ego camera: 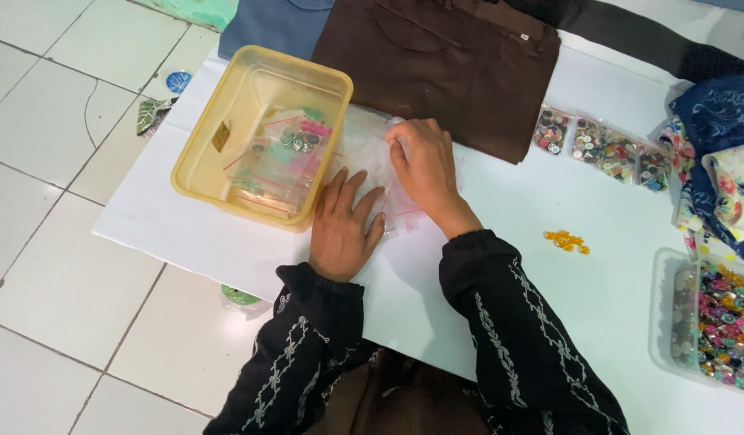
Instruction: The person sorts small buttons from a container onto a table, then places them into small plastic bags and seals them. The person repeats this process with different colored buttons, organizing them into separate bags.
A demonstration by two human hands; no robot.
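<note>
Left hand: the left hand (344, 225) lies flat, palm down, fingers spread apart, pressing on the near edge of a clear plastic zip bag (370, 161); it grips nothing.
Right hand: the right hand (424, 165) rests on the far side of the same bag, its fingertips curled together and pinching the plastic near the bag's upper corner.
Zip bag: clear with a red seal strip, lying flat on the white desk (485, 274), just beside the right wall of the yellow tub; whether anything is inside cannot be told.
Yellow tub: a translucent yellow plastic tub (203, 153) stands on the left part of the desk, touching or nearly touching the left hand's fingertips; inside it lie more small clear bags with red strips and a few round buttons (301, 141).
Cloth: a folded brown garment (444, 64) lies at the far edge, just beyond the right hand, with a blue one (267, 28) to its left.
Button packets: three small clear packets of mixed buttons (602, 149) lie in a row to the right of the brown garment.
Orange beads: a little cluster of orange beads (567, 240) lies loose on the desk, right of the right forearm.
Bead box: a clear box of many-coloured beads (723, 326) stands at the right edge.
Patterned fabric: blue and floral fabric (723, 153) is heaped at the far right.
Sleeves: both arms wear black sleeves with pale embroidery.
</note>
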